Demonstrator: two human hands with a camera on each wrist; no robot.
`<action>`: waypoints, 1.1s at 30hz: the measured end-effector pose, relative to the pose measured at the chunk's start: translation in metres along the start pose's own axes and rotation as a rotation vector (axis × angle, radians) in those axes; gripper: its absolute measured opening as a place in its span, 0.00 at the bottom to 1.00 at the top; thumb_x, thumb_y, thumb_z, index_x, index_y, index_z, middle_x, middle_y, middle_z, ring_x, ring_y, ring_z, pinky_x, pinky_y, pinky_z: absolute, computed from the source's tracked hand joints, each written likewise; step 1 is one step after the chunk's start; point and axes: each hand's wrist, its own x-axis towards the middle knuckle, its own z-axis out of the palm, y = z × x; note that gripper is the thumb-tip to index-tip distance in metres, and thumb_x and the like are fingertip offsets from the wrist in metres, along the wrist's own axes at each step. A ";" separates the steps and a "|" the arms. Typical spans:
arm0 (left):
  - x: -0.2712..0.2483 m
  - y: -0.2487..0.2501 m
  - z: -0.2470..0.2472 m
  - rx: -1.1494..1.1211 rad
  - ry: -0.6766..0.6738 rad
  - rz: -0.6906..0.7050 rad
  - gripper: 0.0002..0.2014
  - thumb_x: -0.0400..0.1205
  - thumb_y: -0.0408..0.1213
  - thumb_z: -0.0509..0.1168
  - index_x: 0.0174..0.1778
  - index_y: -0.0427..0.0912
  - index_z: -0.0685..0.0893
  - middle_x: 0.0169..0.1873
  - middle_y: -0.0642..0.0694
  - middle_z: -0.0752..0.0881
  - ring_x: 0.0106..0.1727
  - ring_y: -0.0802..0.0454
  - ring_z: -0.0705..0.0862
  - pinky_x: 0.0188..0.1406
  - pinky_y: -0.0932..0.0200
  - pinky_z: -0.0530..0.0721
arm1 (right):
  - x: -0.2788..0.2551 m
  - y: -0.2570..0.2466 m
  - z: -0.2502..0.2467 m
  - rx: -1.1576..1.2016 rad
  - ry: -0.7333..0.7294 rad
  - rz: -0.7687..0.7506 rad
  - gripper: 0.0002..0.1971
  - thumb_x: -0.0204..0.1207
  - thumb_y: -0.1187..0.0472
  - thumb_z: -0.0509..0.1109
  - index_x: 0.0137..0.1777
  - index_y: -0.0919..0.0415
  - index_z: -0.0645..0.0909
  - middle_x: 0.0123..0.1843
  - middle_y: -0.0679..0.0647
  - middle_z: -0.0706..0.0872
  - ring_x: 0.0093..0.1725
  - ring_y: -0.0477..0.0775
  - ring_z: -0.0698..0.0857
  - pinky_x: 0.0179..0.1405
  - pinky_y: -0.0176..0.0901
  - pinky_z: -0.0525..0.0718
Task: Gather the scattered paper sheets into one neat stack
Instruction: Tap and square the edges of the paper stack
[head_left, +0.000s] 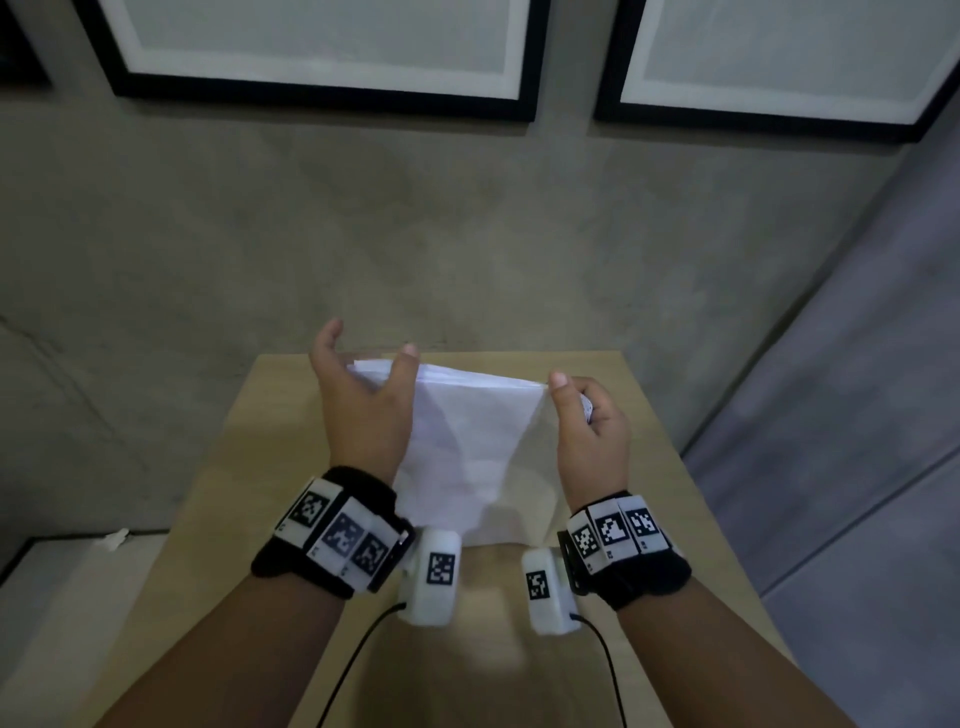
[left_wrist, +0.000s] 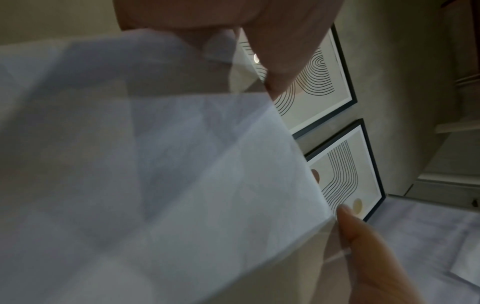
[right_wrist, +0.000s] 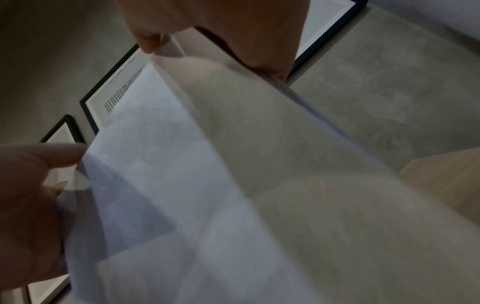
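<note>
Grey concrete wall (head_left: 467, 218) behind, two black-framed prints (head_left: 322, 47) hung high on it, line-art arches visible in the left wrist view. Below you sits a light wood bench (head_left: 644, 467), narrow, its far edge against the wall. You hold the paper sheets (head_left: 467, 447) up off the bench, gathered into one bundle, tilted with the top edge away from you and the bottom edge hanging near your wrists. Your left hand (head_left: 358, 410) is at the top left corner of the sheets; thumb and fingers are spread and mostly straight, cupping the corner loosely rather than clamped on it. Your right hand (head_left: 587, 426) pinches the top right corner, thumb on the near face, fingers curled behind, so that grip is closed on the paper. Sheets are not squared: edges fan slightly at the top, and overlapping layers show through in both wrist views. Both wrist pictures are blurred. Each wrist carries a black band with printed marker tags (head_left: 337, 535) and a white camera block (head_left: 431, 577).
</note>
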 end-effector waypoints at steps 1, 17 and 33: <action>0.002 -0.001 0.001 0.005 0.004 0.005 0.31 0.79 0.46 0.66 0.76 0.51 0.61 0.60 0.49 0.71 0.68 0.44 0.74 0.71 0.50 0.72 | 0.001 0.000 0.001 -0.018 0.013 0.002 0.17 0.79 0.57 0.68 0.28 0.53 0.75 0.19 0.39 0.72 0.24 0.37 0.69 0.26 0.25 0.68; -0.007 -0.056 -0.023 -0.119 -0.361 0.006 0.24 0.70 0.57 0.65 0.60 0.60 0.66 0.60 0.55 0.80 0.53 0.71 0.84 0.45 0.72 0.83 | -0.004 0.019 -0.008 -0.071 -0.121 0.393 0.12 0.66 0.73 0.58 0.38 0.56 0.78 0.32 0.49 0.78 0.32 0.48 0.76 0.26 0.37 0.75; -0.006 -0.137 -0.012 0.560 -0.446 -0.171 0.18 0.85 0.32 0.53 0.70 0.29 0.64 0.58 0.28 0.81 0.58 0.32 0.81 0.50 0.51 0.76 | -0.009 0.106 -0.016 -0.437 -0.314 0.622 0.16 0.77 0.69 0.57 0.63 0.63 0.76 0.53 0.57 0.82 0.52 0.56 0.78 0.54 0.42 0.74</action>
